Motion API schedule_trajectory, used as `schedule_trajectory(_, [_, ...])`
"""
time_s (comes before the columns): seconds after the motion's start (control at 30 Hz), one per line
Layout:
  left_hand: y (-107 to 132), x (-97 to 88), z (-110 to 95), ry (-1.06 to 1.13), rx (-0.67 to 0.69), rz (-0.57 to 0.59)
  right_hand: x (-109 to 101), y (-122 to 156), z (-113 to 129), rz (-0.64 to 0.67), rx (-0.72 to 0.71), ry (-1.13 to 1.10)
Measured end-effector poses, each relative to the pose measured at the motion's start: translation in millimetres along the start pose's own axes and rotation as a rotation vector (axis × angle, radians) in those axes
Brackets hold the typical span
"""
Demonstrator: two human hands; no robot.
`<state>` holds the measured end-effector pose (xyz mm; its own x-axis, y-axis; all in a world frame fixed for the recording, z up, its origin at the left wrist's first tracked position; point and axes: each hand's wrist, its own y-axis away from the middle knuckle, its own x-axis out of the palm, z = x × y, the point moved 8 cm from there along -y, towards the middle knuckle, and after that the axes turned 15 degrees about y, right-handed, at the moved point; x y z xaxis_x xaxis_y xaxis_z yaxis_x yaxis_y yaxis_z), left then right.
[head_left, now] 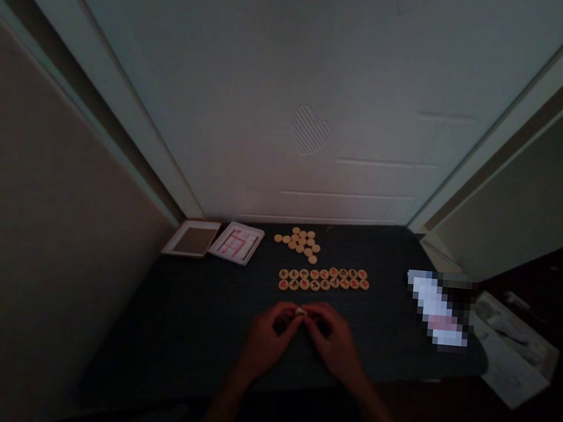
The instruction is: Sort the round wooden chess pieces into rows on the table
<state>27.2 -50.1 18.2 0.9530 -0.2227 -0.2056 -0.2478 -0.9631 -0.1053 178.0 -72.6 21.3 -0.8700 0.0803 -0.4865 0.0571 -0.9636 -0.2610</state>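
Note:
My left hand (269, 338) and my right hand (333, 340) meet over the dark table, fingertips pinched together on one small, pale round game piece (300, 312). The fingers cover most of that piece, so its face cannot be read. Just beyond my hands, two side-by-side rows of round wooden Chinese chess pieces (325, 284) lie face up, with red or black characters. Farther back is a loose cluster of plain-looking pieces (301, 242), whose faces show no marking I can make out.
At the table's back left lie an open shallow box (171, 245) and a white panel with red lines (238, 243). A blurred-out bright object (435, 310) is on the right. Beyond the right edge sits a white box (518, 370), lower down. A white panelled surface (308, 187) rises behind the dark table (177, 333).

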Motion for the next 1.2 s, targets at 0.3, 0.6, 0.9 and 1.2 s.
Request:
schedule_trajectory(0.3, [-1.7,0.3,-2.5,-0.008,-0.042,0.021,2.5,2.4,7.5,-0.003,-0.067,0.033])
schedule_trajectory(0.6, [0.6,1.6,-0.9,-0.027,-0.038,0.059,-1.3,4.0,15.3,-0.046,-0.101,0.083])
schedule_trajectory(0.9, [2.1,1.1,-4.0,-0.007,-0.003,0.050,-0.4,4.4,12.7,-0.044,-0.096,0.094])
schedule_trajectory(1.2, [-1.3,1.1,-2.6,-0.026,-0.042,0.007,2.0,5.8,18.6,-0.013,-0.154,0.112])
